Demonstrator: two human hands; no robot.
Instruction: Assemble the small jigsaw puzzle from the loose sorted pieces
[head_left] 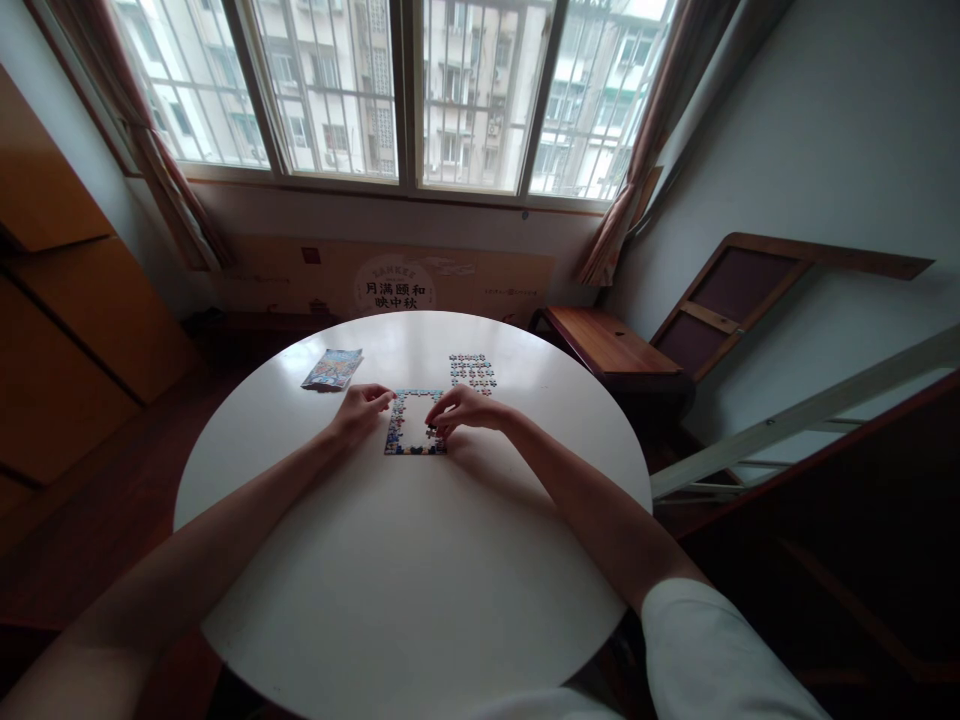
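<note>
A jigsaw puzzle (391, 440) lies flat on the white table, its border joined into a rectangle around a pale middle. At its upper left corner my left hand (366, 408) rests with thumb and fingers drawn together; whether anything is between them is hidden. My right hand (466, 408) reaches over the right border from above, fingertips pinched on a small puzzle piece (431, 432) inside the frame. Part of the right border is covered by those fingers. Beyond that hand, several loose puzzle pieces (469, 372) are laid out in rows.
A colourful printed packet or sheet (332, 370) lies at the back left of the round white table (405, 560). Behind the table are a printed panel (487, 265) and barred windows. A wooden bench (607, 340) stands at the right, near a white metal frame (810, 415).
</note>
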